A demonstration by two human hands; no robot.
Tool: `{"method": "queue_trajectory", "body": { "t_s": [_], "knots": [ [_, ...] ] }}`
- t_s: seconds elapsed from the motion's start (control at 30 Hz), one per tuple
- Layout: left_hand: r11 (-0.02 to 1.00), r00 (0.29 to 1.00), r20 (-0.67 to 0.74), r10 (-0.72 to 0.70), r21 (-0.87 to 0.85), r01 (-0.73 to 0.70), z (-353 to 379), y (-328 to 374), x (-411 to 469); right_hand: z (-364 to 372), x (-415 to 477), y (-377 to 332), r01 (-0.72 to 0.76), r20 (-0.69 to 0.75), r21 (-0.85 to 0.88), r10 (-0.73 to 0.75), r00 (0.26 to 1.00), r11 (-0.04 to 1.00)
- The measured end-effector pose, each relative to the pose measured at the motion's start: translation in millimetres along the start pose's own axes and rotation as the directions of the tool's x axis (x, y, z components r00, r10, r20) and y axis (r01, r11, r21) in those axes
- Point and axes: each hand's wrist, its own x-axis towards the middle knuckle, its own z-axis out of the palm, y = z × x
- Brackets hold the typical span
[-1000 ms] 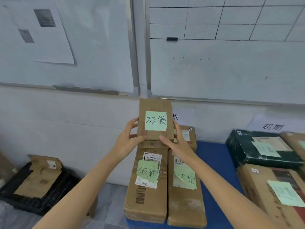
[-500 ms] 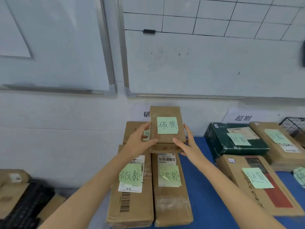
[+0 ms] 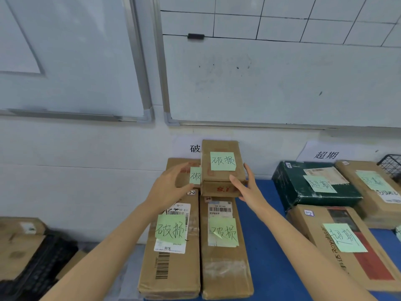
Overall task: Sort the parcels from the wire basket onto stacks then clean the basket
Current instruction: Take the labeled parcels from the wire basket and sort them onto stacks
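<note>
- Head view showed the small parcel [image 3: 222,168] lying between my two hands, resting on the far end of the right long box [image 3: 225,268]; its green note [image 3: 223,161] faced up and its long axis ran away from me toward the wall [image 3: 86,170].
- I read the right hand [image 3: 247,189] as flat and loose; its fingers [image 3: 249,172] lay straight along the parcel's right side and the thumb sat at the near top edge; nothing was curled round the cardboard.
- The left hand [image 3: 171,187] hovered just beside the parcel's left side with fingers relaxed and spread, holding nothing; I could not tell whether its thumb touched.
- Both hands were about equally near; only the right was plainly in contact, so I judged any last nudge would come from it; the parcel looked set down and the placing close to done.
- Surface: the left long box [image 3: 171,268] lay touching the right one, both lengthwise on the blue table top [image 3: 262,235]; a back box [image 3: 175,165] sat behind them at the wall, partly hidden.
- Room: a dark green box [image 3: 303,192] and brown boxes lay well apart to the right; the wire basket [image 3: 391,166] showed at the right edge; a black crate [image 3: 39,270] sat low on the left.
</note>
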Motion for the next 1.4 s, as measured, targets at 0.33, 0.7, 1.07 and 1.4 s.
{"method": "queue_trajectory", "body": {
  "t_s": [0.33, 0.7, 1.07, 1.4],
  "knots": [
    [0.987, 0.996, -0.073, 0.044, 0.159, -0.032, -5, 0, -6, 0, 4, 2, -0.004, 0.022, -0.061, 0.006, 1.0, 0.998],
    [0.9, 0.979, -0.101, 0.175, 0.419, -0.117, -11, 6, -6, -7, -6, -32, 0.151, -0.093, -0.645, -0.273, 0.958, 0.749],
    [0.804, 0.93, -0.061, 0.364, 0.524, -0.281, -5, 71, 8, -50, -58, -63, 0.061, -0.039, -0.969, -0.389, 0.92, 0.241],
    [0.714, 0.838, 0.091, 0.538, 0.48, -0.511, 88, 214, -9, -192, -161, -51, -0.176, -0.229, -0.97, -0.385, 0.894, 0.168]
  ]
}}
